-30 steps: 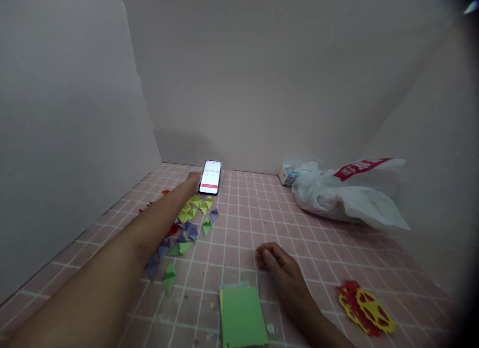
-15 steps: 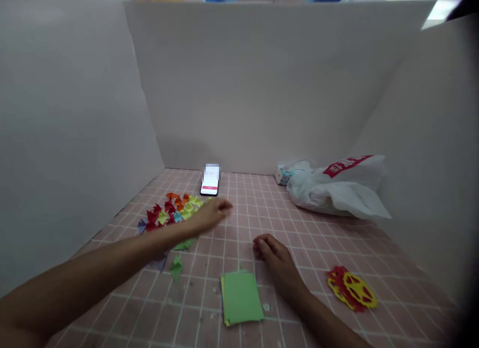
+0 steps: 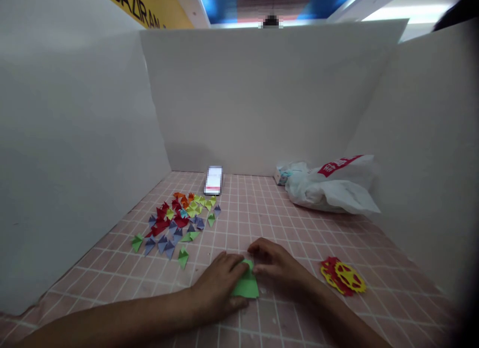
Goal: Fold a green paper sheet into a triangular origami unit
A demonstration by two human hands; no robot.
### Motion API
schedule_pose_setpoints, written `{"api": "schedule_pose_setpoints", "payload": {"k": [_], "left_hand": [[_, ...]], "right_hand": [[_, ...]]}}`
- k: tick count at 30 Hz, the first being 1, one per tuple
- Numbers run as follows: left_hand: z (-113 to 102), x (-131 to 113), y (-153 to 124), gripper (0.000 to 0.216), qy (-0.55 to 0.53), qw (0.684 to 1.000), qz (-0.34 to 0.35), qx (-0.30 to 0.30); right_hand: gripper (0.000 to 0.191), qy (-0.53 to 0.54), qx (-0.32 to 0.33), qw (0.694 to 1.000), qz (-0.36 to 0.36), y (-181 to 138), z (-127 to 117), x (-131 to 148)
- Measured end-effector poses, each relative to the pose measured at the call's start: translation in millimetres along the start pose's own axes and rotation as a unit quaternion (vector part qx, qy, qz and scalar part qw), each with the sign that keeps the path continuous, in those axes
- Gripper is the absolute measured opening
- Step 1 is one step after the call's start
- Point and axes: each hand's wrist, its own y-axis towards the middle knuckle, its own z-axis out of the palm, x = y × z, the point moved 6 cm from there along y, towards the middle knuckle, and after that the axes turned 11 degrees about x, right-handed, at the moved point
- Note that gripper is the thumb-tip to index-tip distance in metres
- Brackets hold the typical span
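A small stack of green square paper (image 3: 247, 287) lies on the table in front of me, its left part covered by my left hand (image 3: 219, 290). That hand rests over the stack with thumb and fingers apart. At the stack's upper right corner is my right hand (image 3: 279, 265), fingers bent and thumb apart from the index finger; nothing shows between them. Whether its thumb touches the top sheet, I cannot tell. Beyond my left hand, a green folded paper piece (image 3: 183, 257) sits nearest, with several purple folded pieces (image 3: 169, 248) past it.
Red folded pieces (image 3: 160, 223) and yellow ones (image 3: 193, 208) cluster at the left. A phone (image 3: 213, 180) leans near the back panel (image 3: 262, 98). At the right are a white plastic bag (image 3: 333, 188), a tissue box (image 3: 281, 175) and yellow and red gear-shaped pieces (image 3: 348, 278).
My left hand has come back from beside the folded pieces and down onto the green stack. The right hand has shifted slightly toward the stack, and the view has tilted up.
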Motion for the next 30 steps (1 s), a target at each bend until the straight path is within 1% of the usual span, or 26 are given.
{"api": "schedule_pose_setpoints", "payload": {"k": [4,6,8,10,13,17,22,25,30], "left_hand": [[1,6,-2,0.064,-0.040,0.999,0.013,-0.022],[1,9,-4,0.063,-0.064,0.997,0.014,-0.032],[1,12,-6,0.061,-0.084,0.996,0.017,-0.027],[0,13,-7,0.059,-0.094,0.995,0.019,-0.021],[-1,13,-9,0.057,-0.096,0.995,0.023,-0.021],[-1,14,-9,0.056,-0.102,0.994,0.026,-0.024],[-7,14,-9,0.045,-0.122,0.991,0.038,-0.025],[-10,12,-9,0.042,-0.120,0.991,0.043,-0.024],[-12,10,-10,0.036,-0.120,0.991,0.047,-0.033]], "right_hand": [[0.066,-0.082,0.091,0.991,-0.046,-1,11,16],[0.079,-0.119,0.123,0.984,-0.046,-2,19,19],[0.091,-0.150,0.140,0.978,-0.033,-3,25,20],[0.097,-0.169,0.142,0.975,-0.022,-4,28,21],[0.097,-0.174,0.137,0.975,-0.017,-5,28,23],[0.090,-0.163,0.145,0.976,-0.025,-5,25,28],[0.086,-0.154,0.160,0.974,-0.040,-6,21,31],[0.081,-0.151,0.169,0.973,-0.051,-8,20,34],[0.074,-0.140,0.157,0.976,-0.051,-8,17,40]]}}
